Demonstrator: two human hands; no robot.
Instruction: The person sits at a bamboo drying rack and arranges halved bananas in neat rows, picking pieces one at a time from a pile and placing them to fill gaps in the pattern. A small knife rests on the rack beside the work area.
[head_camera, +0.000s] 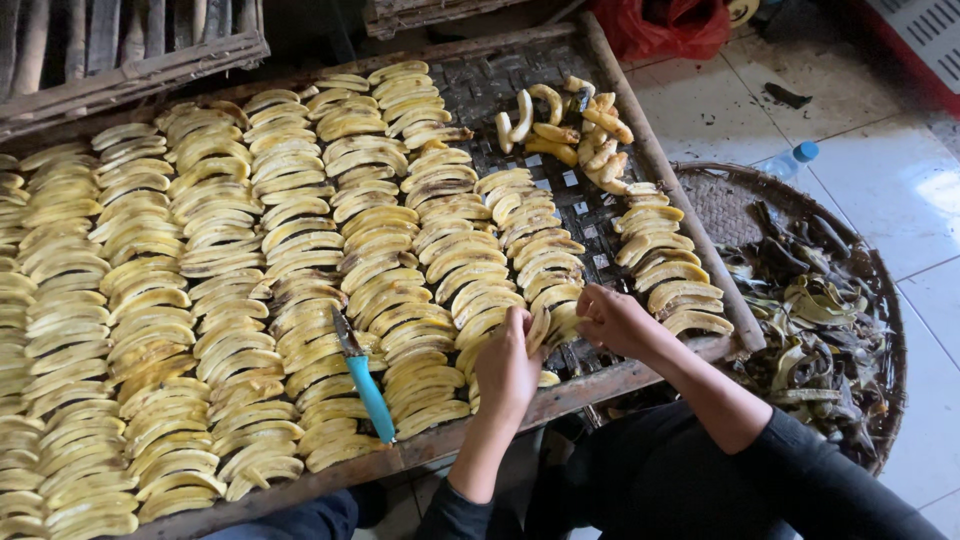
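Head view: both hands, left hand (508, 365) and right hand (612, 318), pinch a banana slice (540, 326) between them, its length running away from the fingers.

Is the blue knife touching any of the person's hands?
Apart. In the head view the blue-handled knife lies on the banana slices, with rows of slices showing between it and the left hand; the right hand is farther away.

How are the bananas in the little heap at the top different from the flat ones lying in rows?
The heaped bananas are whole, plump and curved, tumbled across each other; the banana slices in rows are flat and thin, overlapping neatly in lines. The heap is small; the rows cover most of the woven rack. Both are peeled, yellow, and lie on the same rack. The left hand and right hand touch slices at the near edge.
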